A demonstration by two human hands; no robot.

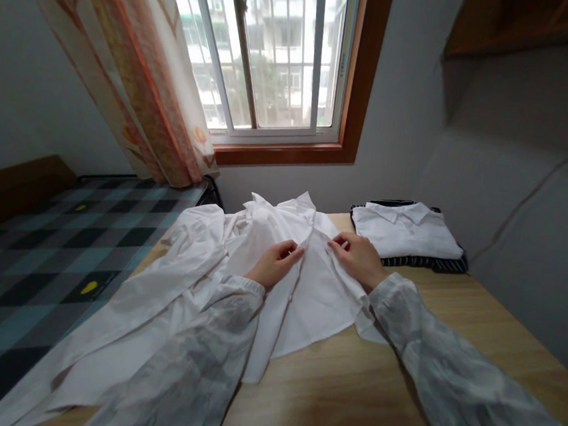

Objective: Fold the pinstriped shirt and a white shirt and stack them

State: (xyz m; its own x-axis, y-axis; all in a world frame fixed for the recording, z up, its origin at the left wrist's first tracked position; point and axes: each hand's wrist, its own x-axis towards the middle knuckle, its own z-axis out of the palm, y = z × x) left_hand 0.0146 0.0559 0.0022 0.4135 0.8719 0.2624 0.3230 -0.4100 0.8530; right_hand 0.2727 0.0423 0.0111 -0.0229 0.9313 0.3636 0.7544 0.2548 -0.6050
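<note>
The white shirt's (301, 288) long sleeve ran off the bottom left edge. Both forearms hid part of it. The dark striped garment (424, 261) lay mostly covered.

- Location type: a room in a home, a bedroom by its furnishings.
- Bed (34, 242): stands at the left, covered in a checked blue and black sheet, with a wooden frame.
- Window (273, 58): wooden frame, metal bars, apartment blocks outside.
- Curtain (127, 70): floral, orange and cream, drawn to one side.
- Wooden table (371, 395): carries a spread white shirt (269, 265) and a stack of folded clothes (407, 235).
- Walls: plain, painted grey.
</note>
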